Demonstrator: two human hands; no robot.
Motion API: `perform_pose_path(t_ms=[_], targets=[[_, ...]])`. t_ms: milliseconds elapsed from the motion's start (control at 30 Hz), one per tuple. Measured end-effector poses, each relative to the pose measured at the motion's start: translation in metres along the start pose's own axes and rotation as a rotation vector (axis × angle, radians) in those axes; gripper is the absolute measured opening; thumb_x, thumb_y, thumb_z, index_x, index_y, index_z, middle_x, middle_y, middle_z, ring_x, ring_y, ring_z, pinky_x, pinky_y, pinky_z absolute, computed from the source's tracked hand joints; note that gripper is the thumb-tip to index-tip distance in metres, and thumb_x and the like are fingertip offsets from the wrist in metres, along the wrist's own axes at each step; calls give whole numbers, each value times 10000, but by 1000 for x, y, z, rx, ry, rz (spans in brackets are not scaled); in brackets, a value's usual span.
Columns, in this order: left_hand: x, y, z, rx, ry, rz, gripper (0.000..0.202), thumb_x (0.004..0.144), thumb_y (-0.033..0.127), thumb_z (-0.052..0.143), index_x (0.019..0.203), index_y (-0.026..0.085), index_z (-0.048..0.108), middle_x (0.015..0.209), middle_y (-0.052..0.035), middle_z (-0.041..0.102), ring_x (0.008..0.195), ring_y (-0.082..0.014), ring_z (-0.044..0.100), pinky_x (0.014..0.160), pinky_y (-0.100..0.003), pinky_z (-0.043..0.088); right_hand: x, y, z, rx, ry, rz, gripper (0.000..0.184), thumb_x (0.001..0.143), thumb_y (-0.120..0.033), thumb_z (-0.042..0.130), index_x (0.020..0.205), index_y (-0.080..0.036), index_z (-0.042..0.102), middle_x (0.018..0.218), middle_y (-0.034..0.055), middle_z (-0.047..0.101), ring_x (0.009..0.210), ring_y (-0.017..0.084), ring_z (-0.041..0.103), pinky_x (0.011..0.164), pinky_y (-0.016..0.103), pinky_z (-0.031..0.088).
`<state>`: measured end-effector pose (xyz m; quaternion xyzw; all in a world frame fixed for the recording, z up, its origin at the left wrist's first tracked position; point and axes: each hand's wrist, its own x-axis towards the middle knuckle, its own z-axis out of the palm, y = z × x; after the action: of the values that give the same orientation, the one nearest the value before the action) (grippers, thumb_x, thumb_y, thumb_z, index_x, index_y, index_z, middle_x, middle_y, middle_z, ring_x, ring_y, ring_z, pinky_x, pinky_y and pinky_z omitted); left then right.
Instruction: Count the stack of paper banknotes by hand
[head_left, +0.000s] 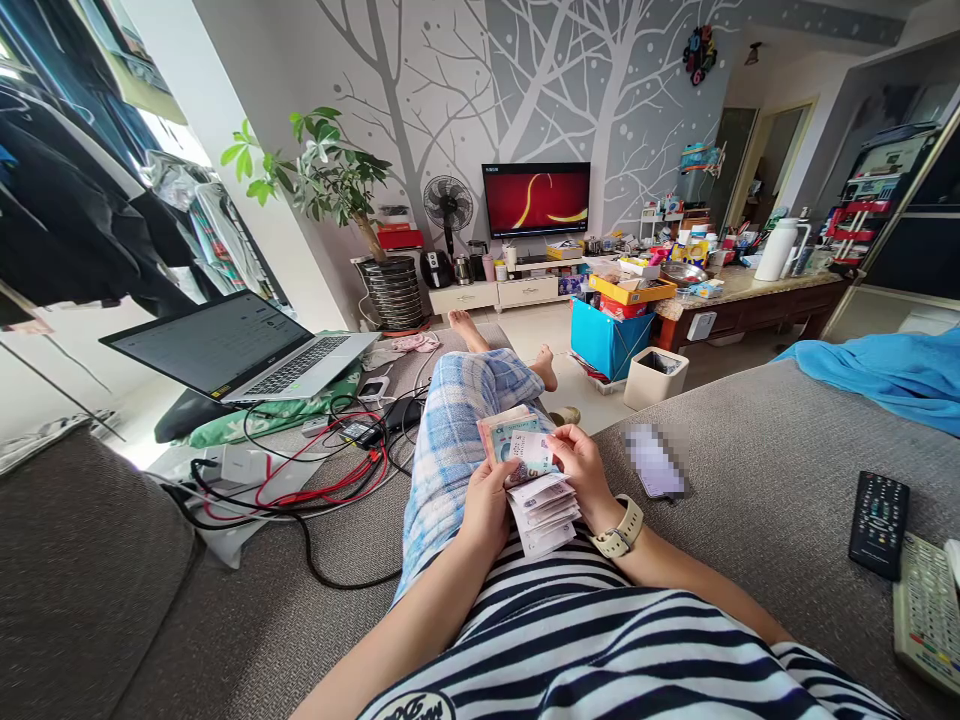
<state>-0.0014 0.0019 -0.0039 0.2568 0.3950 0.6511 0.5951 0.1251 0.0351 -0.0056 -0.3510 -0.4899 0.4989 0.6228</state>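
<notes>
L hand point(486, 505) grips banknote stack point(546, 512); R hand point(583, 472) pinches top note point(529, 450); laptop point(247, 350) w/ cables left.

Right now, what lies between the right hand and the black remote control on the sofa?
Head view: a small flat pale item, blurred out, near the right hand; then bare grey sofa fabric up to the black plastic remote control.

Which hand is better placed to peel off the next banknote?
Right. The right hand pinches the top note at its edge; the left hand is wrapped under the banknote stack, supporting it.

Numeral "6" low on the colourful wall clock point(700, 55)
</notes>
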Motion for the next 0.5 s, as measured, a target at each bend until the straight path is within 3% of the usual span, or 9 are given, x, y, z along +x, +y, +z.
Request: perform_pose_path(t_ms=[200, 500], targets=[[1, 0, 0, 7, 1, 8, 311, 585, 242, 740, 873, 143, 678, 805, -59, 727, 665, -172, 654, 710, -318, 504, 1, 4, -2, -53, -29, -31, 293, 757, -453, 653, 658, -200, 543, 550, -41, 483, 516, 118, 437, 509, 255, 348], [4, -2, 0, -64, 20, -8, 334, 691, 336, 658, 934, 108, 685, 877, -90, 745, 787, -227, 698, 779, -354, 530, -1, 0, -3, -102, -55, -52, 263, 795, -423, 626, 678, -196, 567, 563, -36, 489, 527, 123, 428, 505, 256, 330]])
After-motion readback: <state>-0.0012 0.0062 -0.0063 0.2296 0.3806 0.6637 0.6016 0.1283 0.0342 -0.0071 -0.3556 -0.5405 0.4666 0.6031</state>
